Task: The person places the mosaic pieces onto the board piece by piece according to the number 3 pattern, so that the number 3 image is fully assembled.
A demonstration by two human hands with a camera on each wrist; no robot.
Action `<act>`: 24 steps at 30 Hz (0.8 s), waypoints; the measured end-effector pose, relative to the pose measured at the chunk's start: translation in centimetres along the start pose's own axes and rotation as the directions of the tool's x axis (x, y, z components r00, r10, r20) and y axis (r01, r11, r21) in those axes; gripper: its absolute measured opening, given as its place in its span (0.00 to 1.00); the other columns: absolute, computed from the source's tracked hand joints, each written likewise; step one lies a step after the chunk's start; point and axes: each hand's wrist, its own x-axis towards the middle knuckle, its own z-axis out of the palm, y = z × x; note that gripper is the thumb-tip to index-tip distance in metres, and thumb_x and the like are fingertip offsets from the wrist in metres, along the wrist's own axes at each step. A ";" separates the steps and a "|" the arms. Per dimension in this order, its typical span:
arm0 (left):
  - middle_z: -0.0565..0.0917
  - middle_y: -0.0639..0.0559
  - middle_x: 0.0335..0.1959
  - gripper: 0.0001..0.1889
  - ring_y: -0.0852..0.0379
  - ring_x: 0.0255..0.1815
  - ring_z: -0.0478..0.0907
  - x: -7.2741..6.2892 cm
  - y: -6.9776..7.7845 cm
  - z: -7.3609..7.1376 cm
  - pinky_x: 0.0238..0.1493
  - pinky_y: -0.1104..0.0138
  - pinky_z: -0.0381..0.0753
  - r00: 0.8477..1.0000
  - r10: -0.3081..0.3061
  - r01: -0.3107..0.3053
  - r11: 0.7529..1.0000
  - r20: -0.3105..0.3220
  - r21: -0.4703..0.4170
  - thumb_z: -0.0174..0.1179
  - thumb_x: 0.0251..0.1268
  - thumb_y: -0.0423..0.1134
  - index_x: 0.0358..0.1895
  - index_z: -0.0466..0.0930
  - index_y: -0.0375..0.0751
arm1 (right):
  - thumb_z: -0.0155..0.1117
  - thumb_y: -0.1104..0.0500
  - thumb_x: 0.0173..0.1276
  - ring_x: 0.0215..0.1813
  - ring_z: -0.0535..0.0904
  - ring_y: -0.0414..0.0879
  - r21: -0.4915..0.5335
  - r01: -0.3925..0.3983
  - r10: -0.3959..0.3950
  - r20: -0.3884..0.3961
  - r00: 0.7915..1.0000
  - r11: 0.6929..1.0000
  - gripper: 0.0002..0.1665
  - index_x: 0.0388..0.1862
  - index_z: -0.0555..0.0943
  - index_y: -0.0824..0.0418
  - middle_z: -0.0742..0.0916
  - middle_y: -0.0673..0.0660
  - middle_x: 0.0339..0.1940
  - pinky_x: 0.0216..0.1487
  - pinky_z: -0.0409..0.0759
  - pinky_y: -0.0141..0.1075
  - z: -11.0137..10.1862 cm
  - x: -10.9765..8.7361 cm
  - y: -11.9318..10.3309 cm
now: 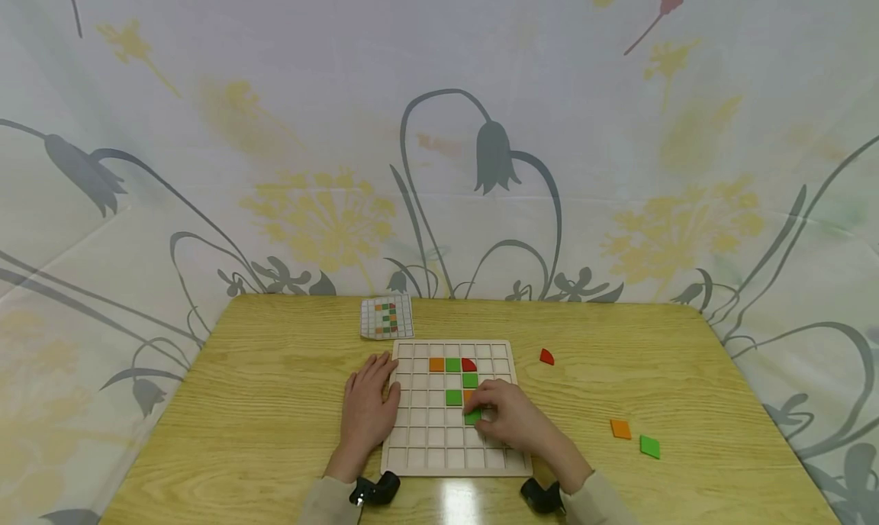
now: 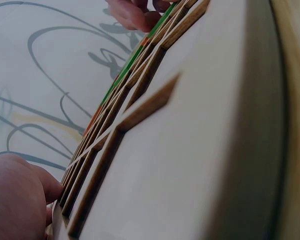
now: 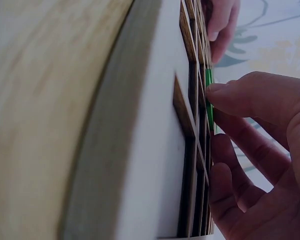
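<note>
Sleeves foremost; right hand part-hides orange tile; card beyond board

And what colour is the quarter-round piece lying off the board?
Red; the quarter-round piece shows best in the head view.

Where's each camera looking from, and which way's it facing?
Head: worn on the head, facing forward and down at the board, table and flowered backdrop; left hand, right hand and sleeves show.
Left wrist: worn there, looking low across the board; left hand at lower left, right hand at the top.
Right wrist: worn there, looking low across the board; right hand's fingers at a green tile, left hand at the top.
Shared: both wrist views show the board and both hands.
</note>
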 end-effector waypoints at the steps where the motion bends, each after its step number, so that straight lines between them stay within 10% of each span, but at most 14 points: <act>1: 0.73 0.45 0.69 0.20 0.42 0.74 0.62 0.0 0.0 0.0 0.70 0.39 0.53 1.000 0.000 0.000 1.000 0.000 0.001 0.58 0.71 0.37 0.63 0.79 0.38 | 0.71 0.69 0.58 0.43 0.76 0.40 -0.001 -0.003 0.003 0.001 1.000 1.000 0.14 0.37 0.87 0.51 0.83 0.40 0.38 0.47 0.78 0.38 0.0 0.0 0.0; 24: 0.74 0.44 0.69 0.20 0.42 0.73 0.63 0.0 0.1 0.0 0.70 0.39 0.53 1.000 0.005 -0.005 1.000 -0.006 -0.006 0.58 0.70 0.36 0.63 0.79 0.38 | 0.69 0.71 0.59 0.40 0.76 0.42 0.029 -0.048 0.050 -0.075 0.996 0.998 0.14 0.39 0.88 0.54 0.85 0.45 0.40 0.42 0.78 0.35 -0.9 -0.4 0.5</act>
